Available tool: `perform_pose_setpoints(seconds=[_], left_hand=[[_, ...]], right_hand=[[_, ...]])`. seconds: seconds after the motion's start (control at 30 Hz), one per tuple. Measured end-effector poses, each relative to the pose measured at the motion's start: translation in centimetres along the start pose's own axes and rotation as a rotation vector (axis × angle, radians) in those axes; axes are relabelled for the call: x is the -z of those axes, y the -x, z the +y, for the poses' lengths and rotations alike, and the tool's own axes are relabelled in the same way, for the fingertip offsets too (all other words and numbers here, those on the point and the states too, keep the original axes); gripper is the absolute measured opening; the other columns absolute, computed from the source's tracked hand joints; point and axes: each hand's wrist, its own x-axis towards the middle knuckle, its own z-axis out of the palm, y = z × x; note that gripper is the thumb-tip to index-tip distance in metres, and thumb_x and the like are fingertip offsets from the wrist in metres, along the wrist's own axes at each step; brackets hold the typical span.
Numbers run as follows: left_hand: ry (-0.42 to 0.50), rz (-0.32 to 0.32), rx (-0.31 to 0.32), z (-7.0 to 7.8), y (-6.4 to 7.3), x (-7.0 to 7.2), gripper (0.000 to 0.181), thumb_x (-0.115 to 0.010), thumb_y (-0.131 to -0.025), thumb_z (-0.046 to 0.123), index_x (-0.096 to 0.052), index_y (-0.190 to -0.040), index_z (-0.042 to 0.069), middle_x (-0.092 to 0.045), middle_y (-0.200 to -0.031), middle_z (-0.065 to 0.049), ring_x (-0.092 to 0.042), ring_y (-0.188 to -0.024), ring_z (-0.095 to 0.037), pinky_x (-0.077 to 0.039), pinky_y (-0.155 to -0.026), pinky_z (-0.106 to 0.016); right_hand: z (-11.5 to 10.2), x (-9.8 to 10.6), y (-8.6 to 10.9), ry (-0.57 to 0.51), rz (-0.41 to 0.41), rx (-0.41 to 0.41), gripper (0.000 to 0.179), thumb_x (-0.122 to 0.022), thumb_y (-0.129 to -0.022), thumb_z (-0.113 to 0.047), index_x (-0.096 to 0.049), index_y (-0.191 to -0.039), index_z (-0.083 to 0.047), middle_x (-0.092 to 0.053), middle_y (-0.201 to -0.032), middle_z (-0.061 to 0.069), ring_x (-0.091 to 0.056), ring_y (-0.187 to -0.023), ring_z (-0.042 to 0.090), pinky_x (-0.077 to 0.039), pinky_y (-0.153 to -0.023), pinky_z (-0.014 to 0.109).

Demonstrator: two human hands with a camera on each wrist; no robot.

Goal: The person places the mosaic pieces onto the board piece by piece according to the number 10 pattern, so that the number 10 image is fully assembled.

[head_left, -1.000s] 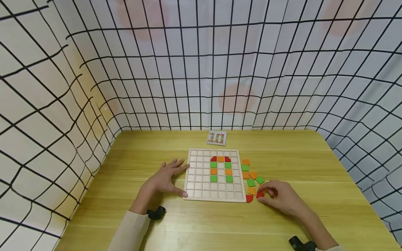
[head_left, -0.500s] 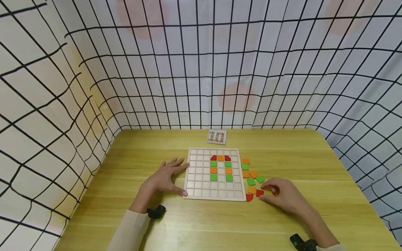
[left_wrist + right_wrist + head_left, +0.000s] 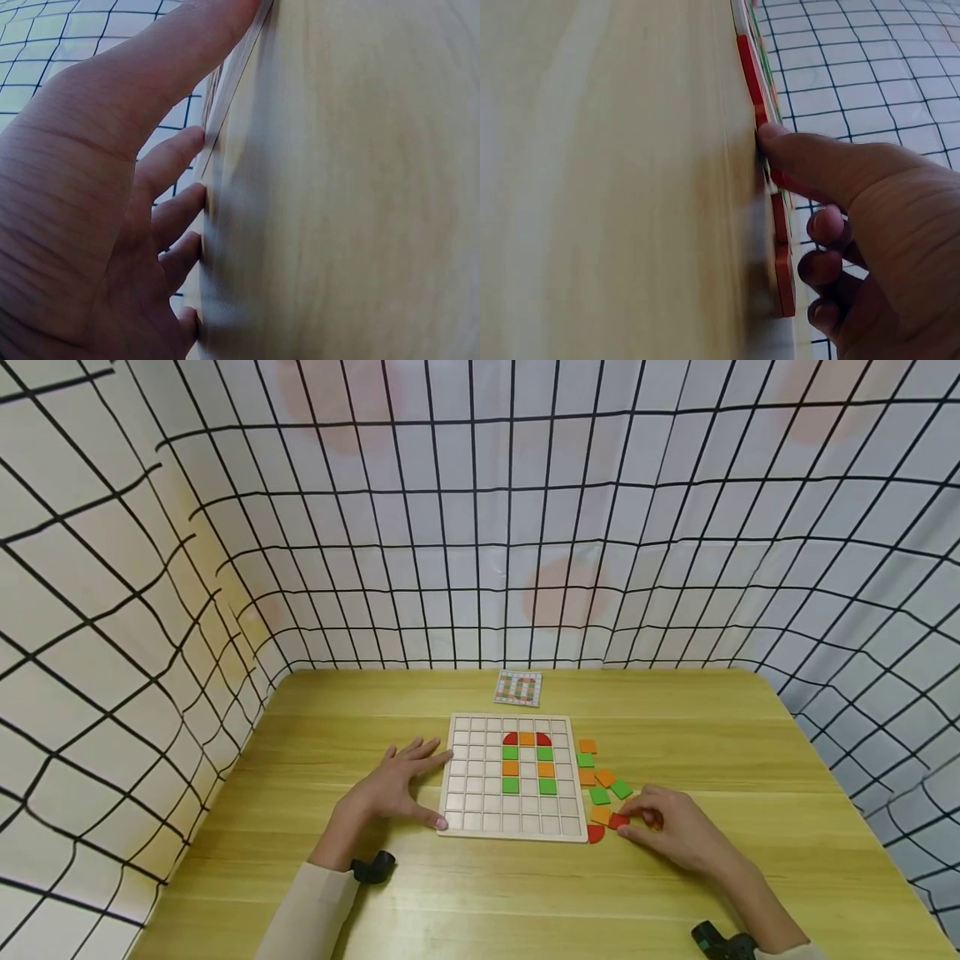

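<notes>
A square wooden grid board [image 3: 475,793] lies on the table, bearing red, orange and green tiles in an arch shape. My left hand [image 3: 390,787] has its fingers spread along the board's left side, with thumb and index finger touching its edge. To the right of the board, my right hand [image 3: 675,831] pinches a small red tile [image 3: 618,821] between thumb and index finger, low at the table. Its thumb [image 3: 802,154] partly hides the tile row in the right wrist view. A rounded red tile [image 3: 596,834] lies at the board's lower right corner.
Loose orange and green tiles, such as a green one [image 3: 600,795] and an orange one [image 3: 600,815], lie along the board's right side. Behind the board is a patterned card [image 3: 517,688]. A white curtain with black grid lines [image 3: 480,527] surrounds the table [image 3: 480,902].
The red tile at my right fingertips has shifted slightly left, turned a little, and now sits against the orange tile. My left hand and the board have stayed put.
</notes>
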Motion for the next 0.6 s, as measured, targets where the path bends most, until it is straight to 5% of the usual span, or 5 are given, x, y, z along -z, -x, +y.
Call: perform_pose_setpoints(seconds=[0.2, 0.6], left_hand=[[0.012, 0.003, -0.003, 0.1, 0.0, 0.1, 0.114, -0.087, -0.065, 0.070, -0.038, -0.161, 0.030, -0.022, -0.172, -0.007, -0.010, -0.161, -0.038, -0.002, -0.125, -0.070], [0.021, 0.005, -0.001, 0.2, 0.1, 0.1, 0.114, -0.087, -0.065, 0.070, -0.039, -0.161, 0.030, -0.022, -0.172, -0.007, -0.010, -0.161, -0.037, -0.002, -0.125, -0.070]], right_hand=[[-0.2, 0.5, -0.7, -0.013, -0.012, -0.064, 0.017, -0.079, -0.089, -0.048, -0.076, -0.101, -0.037, -0.058, -0.081, -0.014, -0.050, -0.073, 0.006, -0.041, -0.063, 0.022], [-1.8, -0.8, -4.0, -0.099, -0.053, 0.004, 0.016, -0.080, -0.089, -0.044, -0.074, -0.099, -0.034, -0.053, -0.078, -0.007, -0.050, -0.073, 0.010, -0.041, -0.062, 0.024]])
